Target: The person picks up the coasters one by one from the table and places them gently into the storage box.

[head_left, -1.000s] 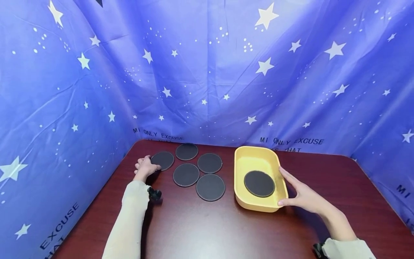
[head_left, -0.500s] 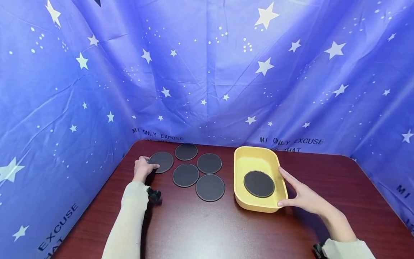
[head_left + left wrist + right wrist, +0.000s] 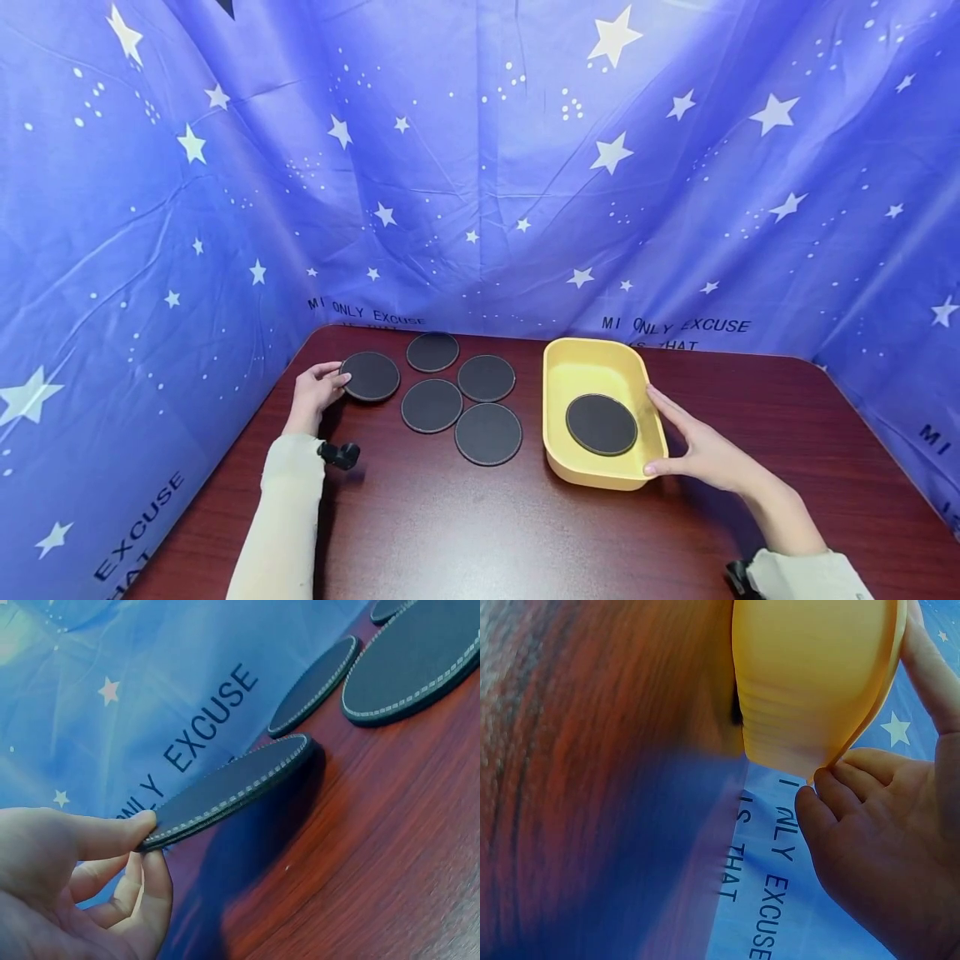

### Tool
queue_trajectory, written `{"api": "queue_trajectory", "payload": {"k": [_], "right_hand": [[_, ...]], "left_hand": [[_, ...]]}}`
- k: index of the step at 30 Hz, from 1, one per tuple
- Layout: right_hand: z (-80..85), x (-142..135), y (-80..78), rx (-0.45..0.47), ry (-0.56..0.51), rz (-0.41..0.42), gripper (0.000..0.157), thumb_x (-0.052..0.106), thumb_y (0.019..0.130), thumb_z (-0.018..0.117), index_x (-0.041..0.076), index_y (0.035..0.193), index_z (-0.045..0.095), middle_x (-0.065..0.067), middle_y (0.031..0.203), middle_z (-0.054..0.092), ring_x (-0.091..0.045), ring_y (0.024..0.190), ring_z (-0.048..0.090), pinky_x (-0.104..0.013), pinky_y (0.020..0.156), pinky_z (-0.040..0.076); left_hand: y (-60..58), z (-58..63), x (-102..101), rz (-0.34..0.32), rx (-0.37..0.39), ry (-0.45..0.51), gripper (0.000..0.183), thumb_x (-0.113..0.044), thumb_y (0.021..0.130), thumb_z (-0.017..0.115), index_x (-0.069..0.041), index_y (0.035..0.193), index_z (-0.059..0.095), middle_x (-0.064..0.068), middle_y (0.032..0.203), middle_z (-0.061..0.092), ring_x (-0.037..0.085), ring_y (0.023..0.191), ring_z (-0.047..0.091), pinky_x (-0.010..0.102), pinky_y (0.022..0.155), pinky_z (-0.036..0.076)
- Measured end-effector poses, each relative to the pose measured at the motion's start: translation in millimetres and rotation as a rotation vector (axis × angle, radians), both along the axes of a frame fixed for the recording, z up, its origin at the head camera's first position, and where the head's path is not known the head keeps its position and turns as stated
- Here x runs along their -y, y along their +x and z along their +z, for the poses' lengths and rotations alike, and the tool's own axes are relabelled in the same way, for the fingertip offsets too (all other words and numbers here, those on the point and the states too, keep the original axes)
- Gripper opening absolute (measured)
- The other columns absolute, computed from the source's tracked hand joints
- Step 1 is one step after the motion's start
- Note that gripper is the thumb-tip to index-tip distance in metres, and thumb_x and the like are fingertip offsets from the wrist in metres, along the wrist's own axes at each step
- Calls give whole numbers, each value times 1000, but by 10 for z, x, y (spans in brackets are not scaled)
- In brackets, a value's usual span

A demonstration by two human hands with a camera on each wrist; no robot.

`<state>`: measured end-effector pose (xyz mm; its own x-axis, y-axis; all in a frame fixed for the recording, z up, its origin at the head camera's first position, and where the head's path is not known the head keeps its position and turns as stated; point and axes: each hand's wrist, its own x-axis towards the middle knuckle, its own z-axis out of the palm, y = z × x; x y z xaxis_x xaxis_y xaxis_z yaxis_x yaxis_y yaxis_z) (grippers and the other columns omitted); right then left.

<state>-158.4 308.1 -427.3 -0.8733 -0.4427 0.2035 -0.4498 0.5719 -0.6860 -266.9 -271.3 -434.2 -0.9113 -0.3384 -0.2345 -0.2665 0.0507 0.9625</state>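
My left hand (image 3: 317,395) pinches a round black coaster (image 3: 370,377) by its left edge, thumb on top and fingers beneath. In the left wrist view this coaster (image 3: 232,784) is tilted, with pale stitching round its rim and a shadow on the table below. Several like coasters lie flat just right of it, among them a near one (image 3: 488,434) and a far one (image 3: 432,352). Spread thumb and extended fingers of my right hand (image 3: 708,454) rest against the right side of a yellow rectangular tub (image 3: 564,477). One black coaster (image 3: 602,425) lies inside the tub.
The dark red wooden table (image 3: 442,537) has rounded far corners. A blue star-printed curtain (image 3: 480,167) hangs behind the table and along both sides. Black devices are strapped at both wrists, the left one (image 3: 340,455) showing beside the sleeve.
The left hand has drawn its coaster leftward and a little towards me, and the coaster now tilts up off the table. The right hand and the tub have stayed in place.
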Motion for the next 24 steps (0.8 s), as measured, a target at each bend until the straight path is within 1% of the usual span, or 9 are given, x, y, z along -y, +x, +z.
{"api": "queue_trajectory", "payload": {"k": [2,4,7,10,14,20,24], "right_hand": [[5,1,2,-1,-2,0,108,19,74,87,-3,156,21,-32,160,22,28,133,10,8,99,12],[7,0,5,-5,-3,-2,108,18,74,87,-3,156,21,-32,160,23,27,133,10,8,99,13],[6,-3,12,-6,1,-6,108,19,74,86,-2,157,21,-32,160,23,27,134,10,8,100,12],[1,-6,24,2,7,-14,108,20,74,87,-2,157,21,-32,160,23,28,134,10,8,99,13],[16,-3,25,9,8,-9,108,20,74,87,-3,156,21,-32,159,22,28,133,10,8,99,13],[47,11,1,12,7,-5,108,19,74,86,0,157,20,-30,161,22,27,133,11,8,99,13],[42,19,6,30,2,-7,108,19,75,86,-1,157,20,-30,161,21,27,133,11,8,98,13]], "left_hand": [[12,6,-7,-1,-9,54,46,0,92,65,7,135,50,-16,75,63,-3,62,58,15,62,54],[12,12,-25,-5,-17,83,46,0,93,65,6,136,50,-17,74,63,-3,62,59,14,62,54],[16,24,-69,-17,-35,114,47,1,93,64,7,137,49,-17,74,62,-4,62,59,13,63,54],[19,34,-131,-27,-36,134,49,0,93,65,6,139,48,-18,76,61,-5,64,59,12,63,54],[14,50,-235,-55,-54,159,50,0,93,65,6,140,48,-17,78,62,-4,65,60,12,64,55],[-14,108,-478,-133,-97,185,50,3,93,64,6,139,48,-15,80,62,-3,66,63,13,64,56],[-34,128,-684,-202,-115,191,49,4,93,63,8,139,48,-14,82,63,-2,67,63,13,65,56]]}}
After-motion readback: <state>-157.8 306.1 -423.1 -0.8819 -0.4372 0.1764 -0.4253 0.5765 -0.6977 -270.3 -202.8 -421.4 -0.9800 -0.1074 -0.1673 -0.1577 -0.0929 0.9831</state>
